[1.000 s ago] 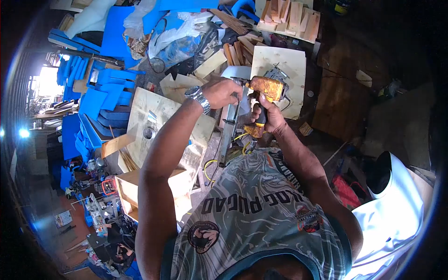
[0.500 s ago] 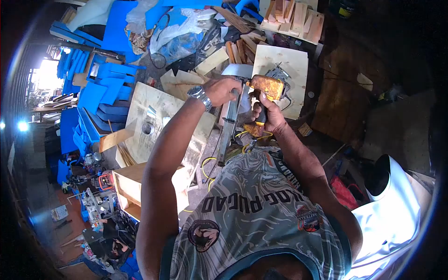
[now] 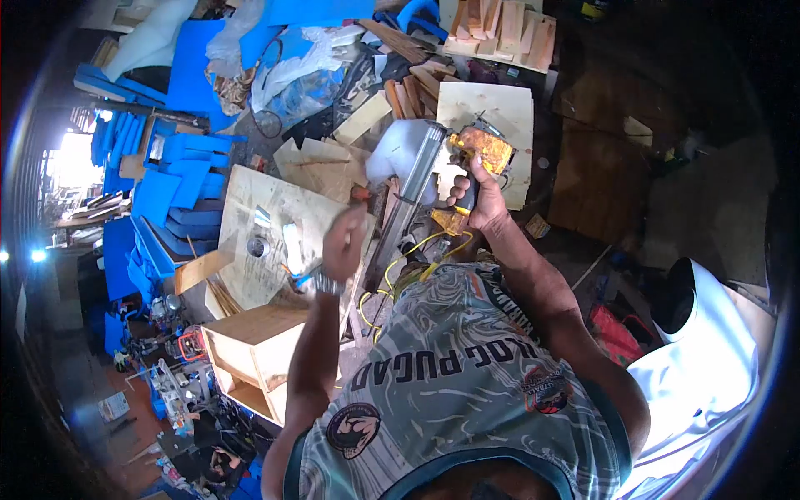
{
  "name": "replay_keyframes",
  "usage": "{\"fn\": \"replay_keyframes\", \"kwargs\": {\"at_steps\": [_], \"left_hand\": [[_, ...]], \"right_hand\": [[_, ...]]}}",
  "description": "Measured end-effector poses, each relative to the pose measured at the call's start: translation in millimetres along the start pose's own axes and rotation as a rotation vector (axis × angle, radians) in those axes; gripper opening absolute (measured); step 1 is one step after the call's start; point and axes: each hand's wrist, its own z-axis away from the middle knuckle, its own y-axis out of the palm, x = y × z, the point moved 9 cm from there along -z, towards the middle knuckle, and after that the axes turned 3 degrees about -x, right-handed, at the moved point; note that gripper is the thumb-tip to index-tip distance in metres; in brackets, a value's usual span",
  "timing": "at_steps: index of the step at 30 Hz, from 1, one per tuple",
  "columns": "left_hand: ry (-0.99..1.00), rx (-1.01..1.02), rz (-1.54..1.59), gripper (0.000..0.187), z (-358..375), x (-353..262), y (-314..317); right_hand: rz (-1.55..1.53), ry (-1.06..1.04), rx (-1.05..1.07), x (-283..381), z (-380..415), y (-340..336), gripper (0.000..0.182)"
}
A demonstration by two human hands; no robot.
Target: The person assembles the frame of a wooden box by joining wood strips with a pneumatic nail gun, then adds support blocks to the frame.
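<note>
My right hand (image 3: 479, 196) is wrapped round the black handle of a yellow-orange nail gun (image 3: 487, 150). The gun's long grey magazine (image 3: 408, 196) slants down and to the left, toward the front of my patterned shirt. My left hand (image 3: 345, 242), with a metal watch at the wrist, is off the gun, left of the magazine. Its fingers are smeared by motion, and whether it holds anything is unclear. A small orange-red thing (image 3: 360, 193) shows just beyond it.
A plywood sheet (image 3: 242, 200) with a round hole lies left of my left hand, above an open wooden box (image 3: 258, 333). Pale board (image 3: 517, 117) lies behind the gun. Blue panels (image 3: 175, 187) are piled at the left, a yellow hose (image 3: 367, 310) lies below, and white sheeting (image 3: 708, 367) is at right.
My left hand has left the front of the gun and moved down and to the left. The magazine now shows along more of its length. My right hand still grips the gun.
</note>
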Motion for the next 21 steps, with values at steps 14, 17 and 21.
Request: {"fn": "replay_keyframes", "kwargs": {"at_steps": [14, 17, 21], "left_hand": [[0.039, -0.396, 0.076, 0.048, 32.7, -45.6, 12.9], [0.084, -0.443, 0.008, 0.047, 8.4, -44.8, 17.3], [-0.095, -0.513, 0.204, 0.045, 0.7, -22.4, 15.5]], "right_hand": [[0.049, 0.151, 0.021, -37.0, -15.5, 22.7, 0.041], [0.083, 0.192, -0.012, -50.5, -16.8, 32.6, 0.039], [0.207, 0.165, -0.042, -60.1, -25.8, 25.4, 0.036]]}}
